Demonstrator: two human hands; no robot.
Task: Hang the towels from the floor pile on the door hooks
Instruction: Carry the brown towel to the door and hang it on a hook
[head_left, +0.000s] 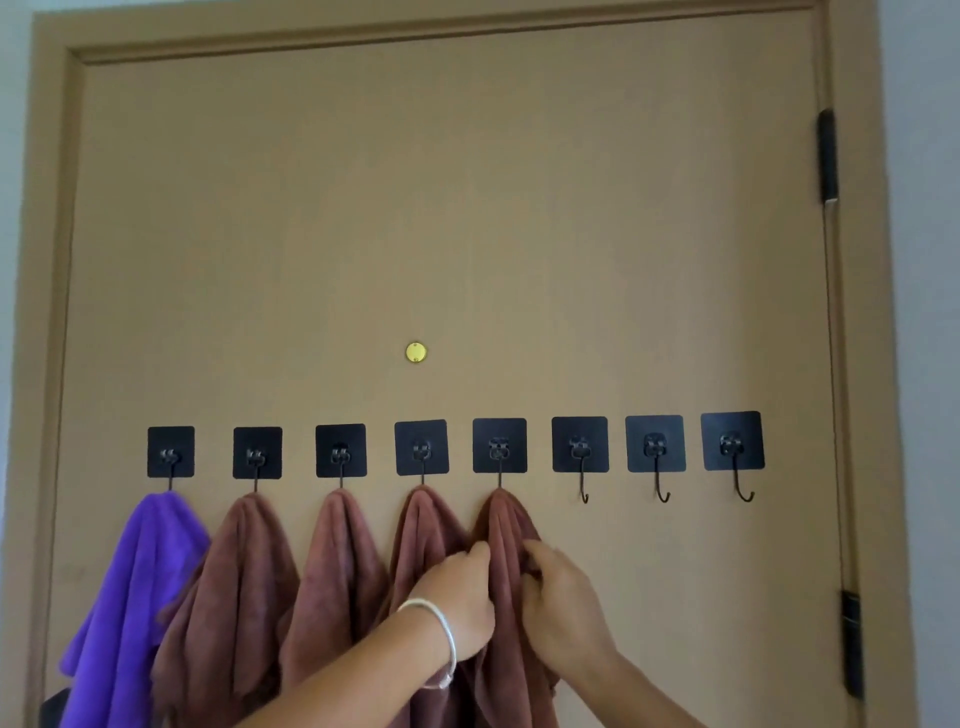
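Observation:
A row of several black adhesive hooks runs across the tan door (467, 234). A purple towel (140, 577) hangs on the leftmost hook. Brown towels hang on the four hooks after it; the last of these, the fifth towel (506, 525), hangs from the fifth hook (500, 457). My left hand (460, 597), with a white bangle on its wrist, pinches this towel's left folds. My right hand (558, 597) grips its right side, fingers curled into the cloth. The three hooks on the right (657, 467) are bare. The floor pile is out of view.
A brass peephole cover (416, 352) sits above the hook row. Black hinges (827, 156) are on the door's right edge. A dark object (54, 706) shows at the lower left corner. White wall flanks the door frame.

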